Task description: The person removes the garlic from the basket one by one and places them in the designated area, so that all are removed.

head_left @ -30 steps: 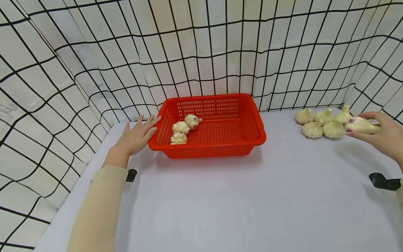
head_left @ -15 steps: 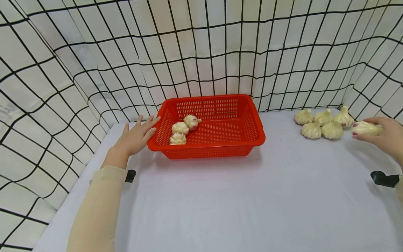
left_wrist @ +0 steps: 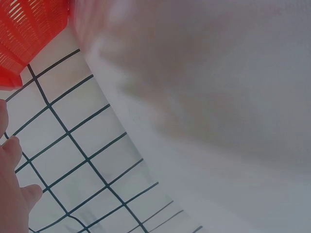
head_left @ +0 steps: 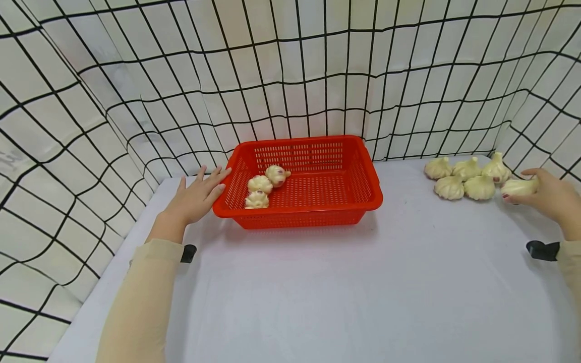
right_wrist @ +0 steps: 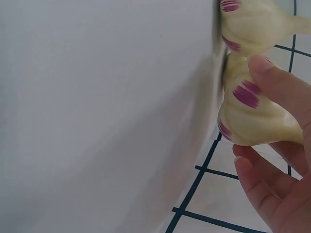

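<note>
In the head view my right hand (head_left: 556, 196) pinches a garlic bulb (head_left: 518, 187) at the far right, beside several other garlic bulbs (head_left: 479, 187) grouped in two rows. The right wrist view shows the thumb on top of the held bulb (right_wrist: 257, 114), which is cream with purple streaks, and fingers beneath it. Another bulb (right_wrist: 252, 24) sits just beyond it. My left hand (head_left: 192, 196) lies with fingers spread, fingertips at the left rim of a red plastic basket (head_left: 308, 217). Three garlic bulbs (head_left: 258, 184) are inside the basket, toward its left end.
The white tabletop (head_left: 345, 292) extends in front of the basket. Black grid netting (head_left: 299, 75) over white sheeting walls the back and both sides, close behind the basket and the bulb group. A black wrist mount (head_left: 542, 250) shows at the right wrist.
My right hand, gripping the bulb, has come down and shifted right, then slightly back left beside the group. The left hand and basket stay in place.
</note>
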Tool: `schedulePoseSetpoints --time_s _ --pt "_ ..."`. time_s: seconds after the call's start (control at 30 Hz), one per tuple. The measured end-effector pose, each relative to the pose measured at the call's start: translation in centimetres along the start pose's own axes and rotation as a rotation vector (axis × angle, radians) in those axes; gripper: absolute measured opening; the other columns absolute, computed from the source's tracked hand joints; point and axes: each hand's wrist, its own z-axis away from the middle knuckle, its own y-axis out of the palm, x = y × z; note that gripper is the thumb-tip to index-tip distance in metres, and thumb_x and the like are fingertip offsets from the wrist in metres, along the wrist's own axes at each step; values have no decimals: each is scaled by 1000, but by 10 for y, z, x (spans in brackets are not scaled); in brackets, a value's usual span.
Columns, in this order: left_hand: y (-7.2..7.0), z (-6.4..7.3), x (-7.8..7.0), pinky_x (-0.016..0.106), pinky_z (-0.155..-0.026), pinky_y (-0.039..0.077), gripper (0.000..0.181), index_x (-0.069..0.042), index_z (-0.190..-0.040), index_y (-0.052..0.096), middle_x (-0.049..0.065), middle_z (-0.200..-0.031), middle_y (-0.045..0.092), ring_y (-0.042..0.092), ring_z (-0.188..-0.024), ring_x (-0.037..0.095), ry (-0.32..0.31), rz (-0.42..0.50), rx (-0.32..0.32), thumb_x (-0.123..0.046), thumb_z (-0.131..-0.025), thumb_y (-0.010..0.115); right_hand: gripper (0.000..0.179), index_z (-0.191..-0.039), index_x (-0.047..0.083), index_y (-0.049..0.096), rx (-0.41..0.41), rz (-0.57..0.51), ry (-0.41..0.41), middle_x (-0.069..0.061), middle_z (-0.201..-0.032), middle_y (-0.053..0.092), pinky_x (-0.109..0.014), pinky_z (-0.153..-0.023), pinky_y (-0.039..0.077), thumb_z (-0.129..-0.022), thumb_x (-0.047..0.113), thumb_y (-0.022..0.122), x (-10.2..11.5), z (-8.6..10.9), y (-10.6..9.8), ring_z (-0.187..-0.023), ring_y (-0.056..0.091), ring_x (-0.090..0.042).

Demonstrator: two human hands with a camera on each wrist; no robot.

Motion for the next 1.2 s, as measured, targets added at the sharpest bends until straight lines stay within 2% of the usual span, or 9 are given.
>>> schedulePoseSetpoints --time_s 0.17,0.33,0.57,0.8,1.2 --pt "0 0 0 72 -113 -15 65 -24 -166 16 12 -171 11 -10 -155 40 0 2 3 -55 -109 22 83 -146 -14 22 24 -47 41 -52 -136 31 -76 -94 34 -93 20 76 0 -1 1 -113 36 -67" --pt "1 0 0 72 -113 -15 66 -24 -166 17 12 -171 12 -10 -155 40 3 2 0 -56 -109 21 77 -142 -18 24 13 -85 35 -51 -133 31 -75 -95 32 -95 18 74 -2 -3 4 -117 33 -67" --pt "2 -2 0 71 -113 -15 66 -25 -166 16 11 -171 11 -11 -155 39 2 14 2 -56 -109 21 81 -140 -21 22 39 -114 39 -53 -138 28 -75 -101 27 -99 29 71 -6 -4 8 -123 28 -69" --pt "2 -1 2 71 -113 -16 65 -23 -166 17 11 -171 10 -12 -155 38 2 12 -2 -56 -109 20 96 -152 -17 13 69 -128 60 -53 -144 22 -77 -105 24 -98 35 71 -11 -3 12 -129 23 -71" --pt "2 1 0 71 -113 -16 65 -24 -166 17 11 -171 10 -12 -155 38 3 20 -7 -56 -109 21 95 -149 -24 10 100 -106 61 -51 -144 23 -78 -106 22 -103 43 58 -15 -1 13 -133 18 -70"
